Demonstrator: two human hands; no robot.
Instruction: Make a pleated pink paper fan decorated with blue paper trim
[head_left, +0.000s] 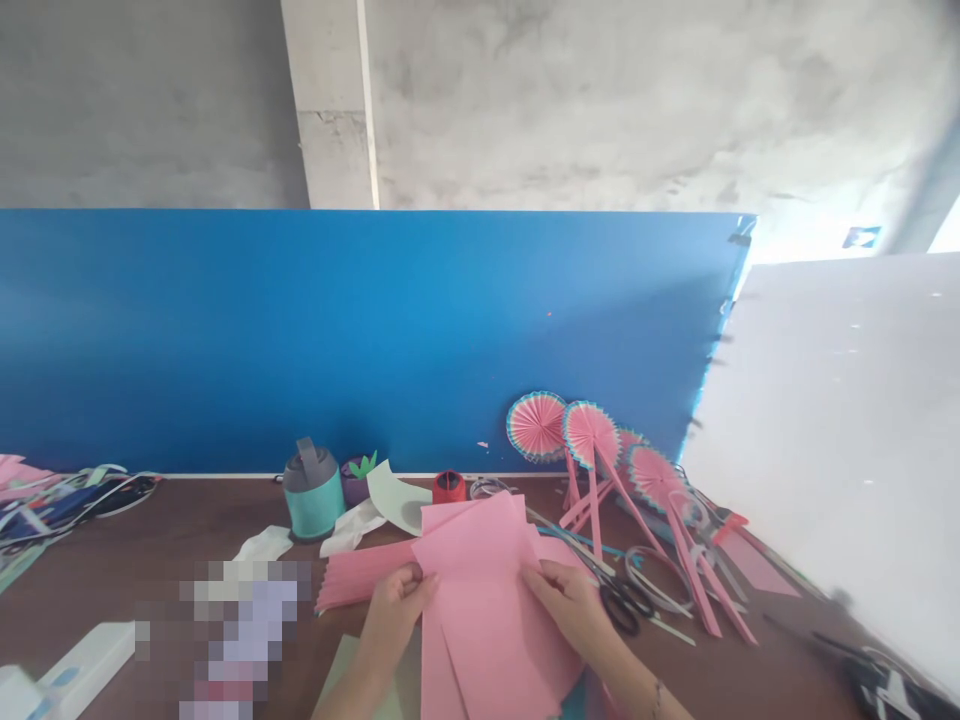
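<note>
Between my hands is a sheet of pink paper, raised a little over other pink sheets. My left hand pinches its left edge between thumb and fingers. On the opposite edge, my right hand grips with the thumb on top. A pleated strip of pink paper lies just left of the sheets. Pale green paper shows under my left forearm. Black-handled scissors rest right of my right hand.
Pink paper fans lean against the blue partition. A teal and grey cup, a small purple pot and a red container stand at the back. A white power strip lies left; dark tools lie at right.
</note>
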